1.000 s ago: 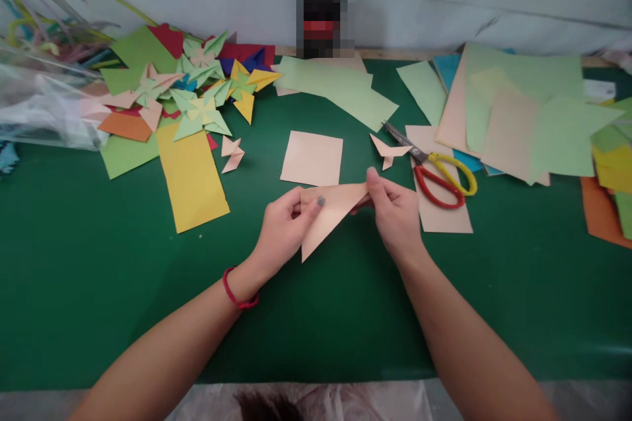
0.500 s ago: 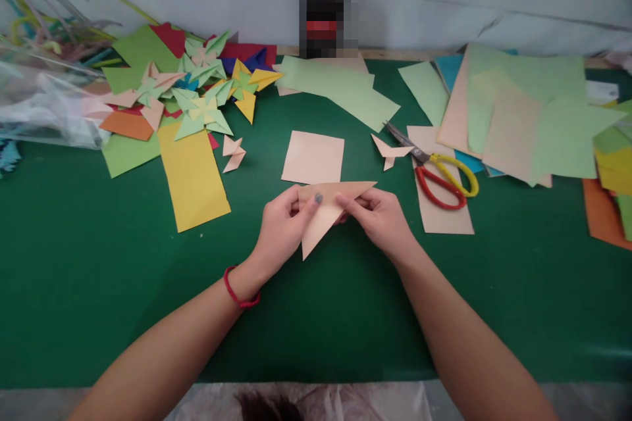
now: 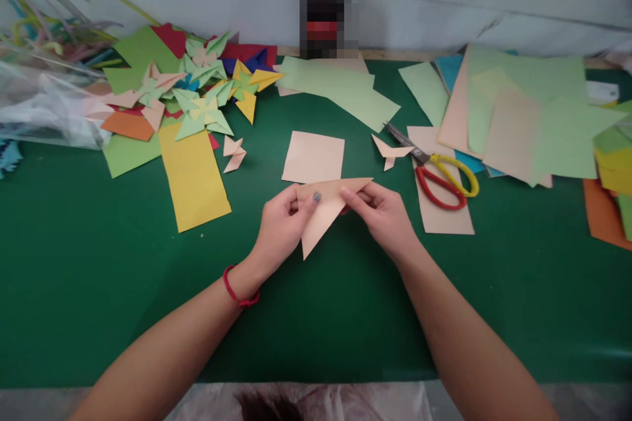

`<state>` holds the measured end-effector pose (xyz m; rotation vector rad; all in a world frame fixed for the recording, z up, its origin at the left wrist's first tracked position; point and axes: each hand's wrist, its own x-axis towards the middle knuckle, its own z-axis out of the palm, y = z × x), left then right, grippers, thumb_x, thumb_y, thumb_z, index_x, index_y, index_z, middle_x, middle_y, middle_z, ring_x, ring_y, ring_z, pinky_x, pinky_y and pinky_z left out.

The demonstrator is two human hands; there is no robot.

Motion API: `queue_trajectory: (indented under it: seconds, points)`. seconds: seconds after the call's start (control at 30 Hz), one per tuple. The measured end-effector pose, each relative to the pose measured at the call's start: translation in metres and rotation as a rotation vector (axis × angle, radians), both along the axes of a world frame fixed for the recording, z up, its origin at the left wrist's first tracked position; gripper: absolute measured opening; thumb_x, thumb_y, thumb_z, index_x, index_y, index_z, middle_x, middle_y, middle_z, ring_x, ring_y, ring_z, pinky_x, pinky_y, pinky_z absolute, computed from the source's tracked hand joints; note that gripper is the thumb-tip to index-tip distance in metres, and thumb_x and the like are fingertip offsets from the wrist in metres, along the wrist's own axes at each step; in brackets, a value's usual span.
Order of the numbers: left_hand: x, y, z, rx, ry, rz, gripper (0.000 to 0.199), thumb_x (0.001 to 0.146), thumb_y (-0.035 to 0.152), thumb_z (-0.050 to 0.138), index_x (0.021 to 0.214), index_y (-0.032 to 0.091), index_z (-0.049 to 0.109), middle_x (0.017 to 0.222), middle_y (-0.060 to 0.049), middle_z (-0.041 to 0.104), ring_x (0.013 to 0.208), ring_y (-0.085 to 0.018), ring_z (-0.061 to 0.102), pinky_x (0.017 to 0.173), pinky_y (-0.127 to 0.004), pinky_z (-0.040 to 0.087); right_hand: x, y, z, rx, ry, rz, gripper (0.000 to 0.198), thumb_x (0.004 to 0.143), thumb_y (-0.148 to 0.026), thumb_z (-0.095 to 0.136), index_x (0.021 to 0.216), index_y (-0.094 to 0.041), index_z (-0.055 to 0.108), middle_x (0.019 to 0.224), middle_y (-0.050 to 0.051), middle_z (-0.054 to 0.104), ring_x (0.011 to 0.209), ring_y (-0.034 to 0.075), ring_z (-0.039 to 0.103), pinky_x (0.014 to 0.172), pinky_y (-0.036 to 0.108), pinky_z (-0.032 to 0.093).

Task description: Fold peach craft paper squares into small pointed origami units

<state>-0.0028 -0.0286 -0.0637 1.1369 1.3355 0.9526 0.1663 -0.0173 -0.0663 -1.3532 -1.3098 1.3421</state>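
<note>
Both hands hold a peach paper folded into a triangle point(image 3: 323, 214) just above the green table mat point(image 3: 99, 276). My left hand point(image 3: 284, 223) pinches its left end, thumb on top. My right hand point(image 3: 382, 214) grips the right part, fingers over the upper edge near the tip. A flat peach paper square point(image 3: 313, 156) lies just behind the triangle. Two small folded peach pieces rest on the mat, one point(image 3: 233, 153) at left and one point(image 3: 390, 151) at right.
Scissors with red and yellow handles point(image 3: 437, 171) lie on a peach sheet right of my hands. A yellow sheet point(image 3: 192, 174) and a heap of folded paper pinwheels point(image 3: 197, 92) sit at left. Stacked coloured sheets point(image 3: 528, 112) fill the right. Clear plastic wrap point(image 3: 39, 105) lies far left.
My right hand slid left along the triangle's upper edge, from its right tip toward the middle. The left hand kept its grip and the paper barely shifted.
</note>
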Motion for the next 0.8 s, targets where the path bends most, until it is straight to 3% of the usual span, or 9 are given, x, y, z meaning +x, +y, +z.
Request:
queue_trajectory:
  seconds: [0.2,0.43,0.6,0.8]
  points:
    - [0.0002,-0.0006,-0.0015,0.005,-0.003,0.000,0.025,0.078,0.040,0.061,0.078,0.015,0.062,0.064,0.000,0.058,0.054,-0.009,0.050,0.045,-0.018,0.037,0.0010,0.0000,-0.0030,0.005,0.106,-0.005,0.021,0.083,-0.036,0.056,0.076,-0.018,0.066,0.073,0.000,0.065,0.067,0.012,0.062,0.068,0.027,0.051]
    - [0.0007,0.0029,0.0008,-0.124,-0.249,-0.053,0.033,0.076,0.038,0.065,0.099,0.015,0.062,0.089,-0.008,0.069,0.070,-0.016,0.065,0.060,-0.024,0.052,0.0002,-0.0038,0.0033,0.260,-0.167,-0.067,0.020,0.087,-0.031,0.051,0.089,-0.023,0.069,0.071,-0.001,0.064,0.068,0.013,0.057,0.064,0.025,0.045]
    - [0.0006,0.0034,0.0032,-0.244,-0.285,-0.177,0.035,0.075,0.035,0.067,0.100,0.012,0.061,0.085,-0.011,0.071,0.070,-0.018,0.068,0.067,-0.029,0.056,-0.0009,-0.0052,0.0044,0.296,-0.238,-0.098,0.022,0.088,-0.033,0.049,0.087,-0.023,0.068,0.073,0.000,0.064,0.071,0.015,0.058,0.064,0.027,0.045]
    - [0.0017,0.0028,0.0010,-0.273,-0.257,-0.144,0.035,0.071,0.033,0.071,0.095,0.009,0.063,0.079,-0.011,0.072,0.067,-0.017,0.068,0.068,-0.029,0.056,-0.0035,-0.0056,0.0041,0.274,-0.203,-0.091,0.024,0.087,-0.034,0.049,0.079,-0.021,0.066,0.071,0.001,0.064,0.069,0.015,0.058,0.062,0.027,0.045]
